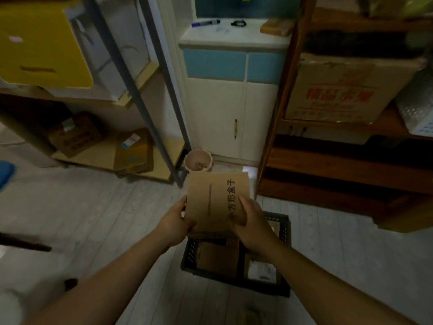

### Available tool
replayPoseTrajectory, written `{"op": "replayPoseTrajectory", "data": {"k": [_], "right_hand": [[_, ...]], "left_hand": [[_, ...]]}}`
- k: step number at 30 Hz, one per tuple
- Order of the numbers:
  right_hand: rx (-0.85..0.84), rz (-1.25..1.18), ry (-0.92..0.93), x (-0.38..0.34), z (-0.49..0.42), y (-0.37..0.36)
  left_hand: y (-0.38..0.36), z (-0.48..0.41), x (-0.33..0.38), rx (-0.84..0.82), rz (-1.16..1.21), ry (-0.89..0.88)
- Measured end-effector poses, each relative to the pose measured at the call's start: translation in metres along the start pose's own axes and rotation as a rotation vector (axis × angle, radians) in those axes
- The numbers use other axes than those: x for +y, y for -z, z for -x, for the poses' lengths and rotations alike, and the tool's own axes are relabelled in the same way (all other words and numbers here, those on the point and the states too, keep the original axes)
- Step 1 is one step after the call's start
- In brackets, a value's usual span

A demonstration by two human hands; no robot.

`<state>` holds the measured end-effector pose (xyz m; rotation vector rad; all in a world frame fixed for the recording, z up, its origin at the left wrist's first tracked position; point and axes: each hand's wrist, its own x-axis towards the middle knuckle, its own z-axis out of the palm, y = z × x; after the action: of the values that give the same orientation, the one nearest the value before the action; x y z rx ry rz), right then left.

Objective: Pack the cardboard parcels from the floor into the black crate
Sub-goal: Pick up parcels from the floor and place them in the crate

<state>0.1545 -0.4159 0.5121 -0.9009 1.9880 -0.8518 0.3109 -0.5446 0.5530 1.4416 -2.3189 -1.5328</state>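
Observation:
A flat brown cardboard parcel [214,200] with black printed characters hangs above the black crate [284,289]. My left hand [179,224] grips its left edge and my right hand [251,219] grips its right edge, thumb on the top face. The crate sits on the pale floor below my hands. It holds a plain brown parcel [218,258] on the left and a parcel with a white label [261,269] on the right. The far part of the crate is hidden behind the held parcel.
A white and blue cabinet [232,109] stands straight ahead, with a pink bowl [198,160] at its foot. A metal shelf rack [140,95] with cardboard boxes is at the left. Wooden shelving [328,160] with a large printed carton is at the right.

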Motion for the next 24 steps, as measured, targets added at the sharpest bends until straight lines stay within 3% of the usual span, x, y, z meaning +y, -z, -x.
{"op": "replayPoseTrajectory", "data": {"k": [7, 13, 19, 24], "right_hand": [[0.037, -0.086, -0.099, 0.078, -0.059, -0.09], [0.035, -0.048, -0.19, 0.187, -0.1, -0.195], [-0.078, -0.029, -0.295, 0.266, -0.121, -0.259], [-0.169, 0.064, -0.32, 0.295, -0.137, -0.278]], "left_hand": [[-0.036, -0.092, -0.114, -0.157, -0.144, 0.076], [-0.097, -0.154, -0.246, -0.274, -0.298, 0.069], [-0.146, -0.18, -0.345, -0.308, -0.499, 0.068], [-0.164, -0.192, -0.384, -0.356, -0.734, 0.01]]}}
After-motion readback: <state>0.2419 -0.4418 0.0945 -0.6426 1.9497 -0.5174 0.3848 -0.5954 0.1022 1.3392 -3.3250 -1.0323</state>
